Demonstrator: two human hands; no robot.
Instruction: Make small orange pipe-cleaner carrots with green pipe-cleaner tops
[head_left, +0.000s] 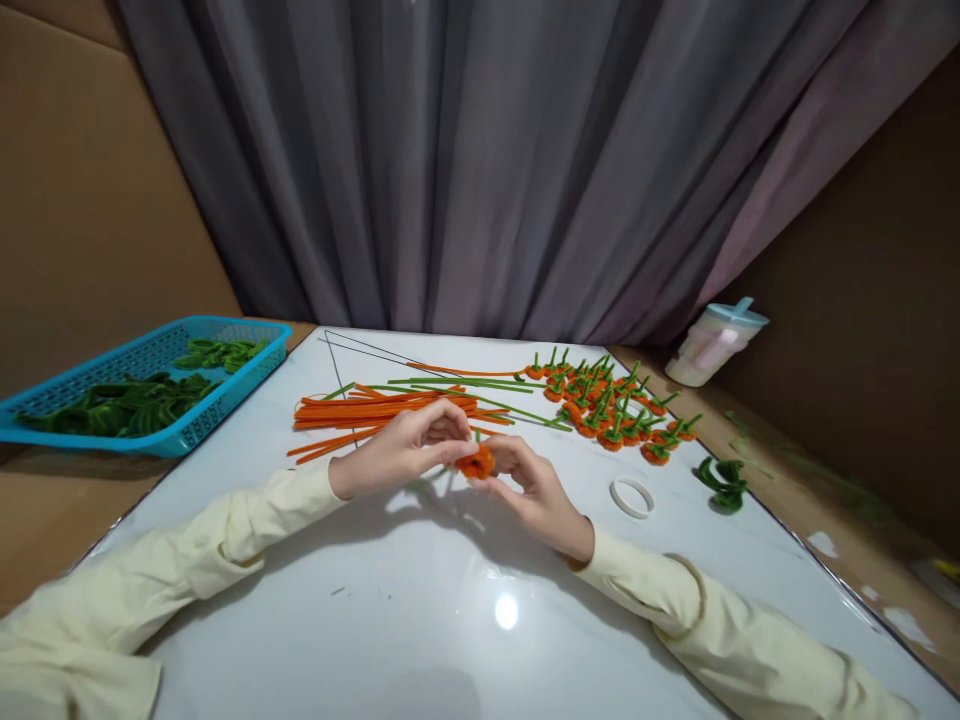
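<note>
Between my two hands, above the white table, is a small orange pipe-cleaner pumpkin (477, 462) with a short green stem pointing up. My left hand (414, 447) pinches it from the left with thumb and fingers. From the right, my right hand (529, 487) grips its other side, fingers curled. Just behind my left hand lies a bundle of orange pipe cleaners (337, 411), with several green pipe cleaners (495, 384) behind it. To the right of my hands stand many finished-looking orange pumpkins (611, 437) with green stems, grouped together.
At the left, a blue basket (169, 440) holds curled green pieces (135, 405). A white ring, perhaps a tape roll (631, 510), lies right of my right hand, with green curls (724, 487) beyond. A lidded cup (712, 345) stands at the back right, before a grey curtain (480, 180).
</note>
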